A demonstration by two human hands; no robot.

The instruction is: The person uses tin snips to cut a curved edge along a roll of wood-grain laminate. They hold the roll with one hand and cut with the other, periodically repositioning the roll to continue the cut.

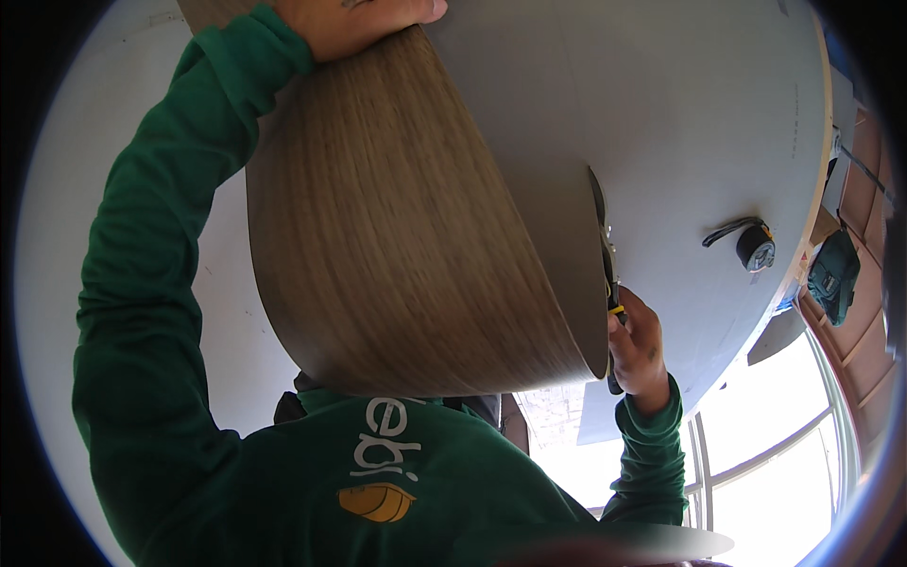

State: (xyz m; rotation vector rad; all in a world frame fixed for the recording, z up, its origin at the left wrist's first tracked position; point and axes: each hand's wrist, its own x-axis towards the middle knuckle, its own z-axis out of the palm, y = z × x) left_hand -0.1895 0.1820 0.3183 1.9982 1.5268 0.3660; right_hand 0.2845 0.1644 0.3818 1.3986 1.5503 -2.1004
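A bent sheet (397,227) with a wood-grain face and grey back arches across the middle, over a large pale board (680,132). My left hand (359,21) grips it at the top edge, fingers partly cut off by the frame. My right hand (639,350) is closed on a tool (614,309) with a black and yellow handle and metal parts, beside the sheet's right edge; the sheet hides part of the tool.
A black tape measure (756,248) with a strap lies on the board at the right. Beyond the board's curved-looking edge are a dark green bag (831,274), a reddish-brown surface (864,373) and a bright window (765,444).
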